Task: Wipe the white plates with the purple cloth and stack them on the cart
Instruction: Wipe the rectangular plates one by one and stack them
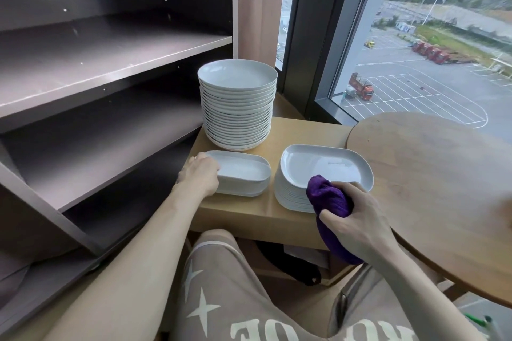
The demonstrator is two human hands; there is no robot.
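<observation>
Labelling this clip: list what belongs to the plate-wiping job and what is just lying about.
Job: purple cloth in right hand; left hand gripping low oblong plate stack; taller oblong plate stack; round plate stack; cart.
Lying about: round table; shelf unit.

The plates (237,77) look like glazed ceramic, smooth with a soft sheen. The cloth (329,196) is fuzzy, towel-ish fabric, totally matt. The counter (302,133) is pale wood, smooth and matt, and the round table (432,174) shows more grain. The shelves (110,55) look like matt greyish laminate.
</observation>
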